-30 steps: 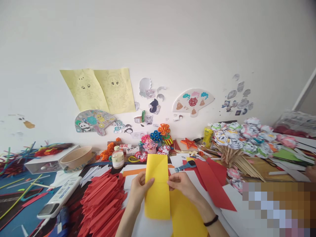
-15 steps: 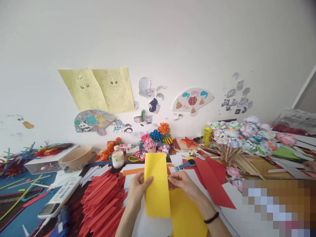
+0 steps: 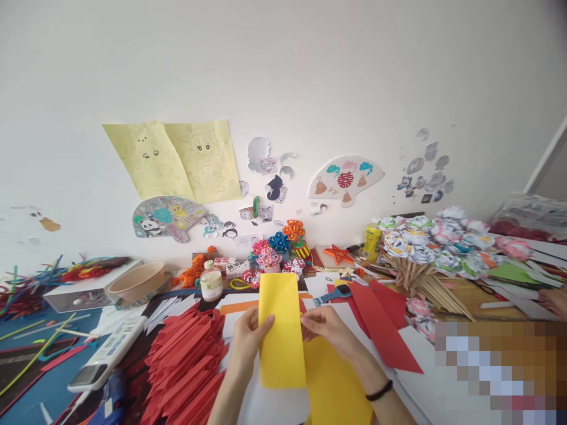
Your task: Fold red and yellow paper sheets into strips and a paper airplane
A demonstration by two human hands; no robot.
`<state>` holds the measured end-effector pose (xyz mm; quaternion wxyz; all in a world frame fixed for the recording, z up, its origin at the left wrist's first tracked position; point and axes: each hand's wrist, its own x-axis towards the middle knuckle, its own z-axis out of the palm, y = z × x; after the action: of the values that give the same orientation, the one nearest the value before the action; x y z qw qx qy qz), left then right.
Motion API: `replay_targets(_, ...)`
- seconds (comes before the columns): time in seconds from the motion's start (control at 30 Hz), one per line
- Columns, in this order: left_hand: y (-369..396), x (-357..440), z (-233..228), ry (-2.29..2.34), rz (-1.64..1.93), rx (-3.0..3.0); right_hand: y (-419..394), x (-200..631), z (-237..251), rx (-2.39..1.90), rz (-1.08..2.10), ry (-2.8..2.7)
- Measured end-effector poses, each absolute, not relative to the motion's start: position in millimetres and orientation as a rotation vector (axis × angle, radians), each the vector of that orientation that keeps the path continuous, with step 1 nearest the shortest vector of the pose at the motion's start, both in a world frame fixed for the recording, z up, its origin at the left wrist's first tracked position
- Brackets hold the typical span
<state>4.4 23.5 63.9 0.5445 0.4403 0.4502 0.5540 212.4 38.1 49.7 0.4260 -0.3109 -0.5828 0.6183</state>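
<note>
A folded sheet of yellow paper [image 3: 282, 342] stands nearly upright in front of me. My left hand [image 3: 250, 333] grips its left edge, thumb on the near face and fingers behind. My right hand [image 3: 326, 327] is closed in a pinch at the paper's right edge, its fingertips partly hidden there. A dark band circles the right wrist. Beneath the right forearm lies another yellow sheet [image 3: 334, 383], on top of white paper. Left of my hands is a heap of folded red paper strips [image 3: 186, 360].
Red sheets [image 3: 383, 324] and a blue watch [image 3: 332, 294] lie to the right. Behind stand a small bottle [image 3: 211, 283], pipe-cleaner flowers [image 3: 279, 243] and a yellow bottle [image 3: 372, 242]. Paper flowers on sticks [image 3: 419, 248] are at right. Another person's hand [image 3: 556, 300] shows at the right edge.
Both hands and the yellow paper stay almost still. The other person's hand at the right edge has come slightly further into view.
</note>
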Motion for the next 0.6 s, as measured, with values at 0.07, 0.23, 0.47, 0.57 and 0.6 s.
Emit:
replay_targets(0.07, 23, 5, 64, 1.064, 1.317, 1.045, 39, 211, 46, -0.806, 1.521, -1.444)
replay_targets(0.23, 22, 9, 64, 1.076, 1.336, 1.060, 43, 206, 37, -0.879, 1.424, -1.433)
replay_targets(0.47, 26, -2, 71, 1.048, 1.267, 1.142, 43, 206, 39, -0.844, 1.368, -1.512)
replay_targets(0.57, 28, -9, 76, 1.080, 1.202, 1.183, 42, 208, 41, -0.828, 1.372, -1.526)
replay_targets(0.6, 29, -11, 77, 1.081, 1.184, 1.206, 41, 209, 42, -0.828, 1.366, -1.527)
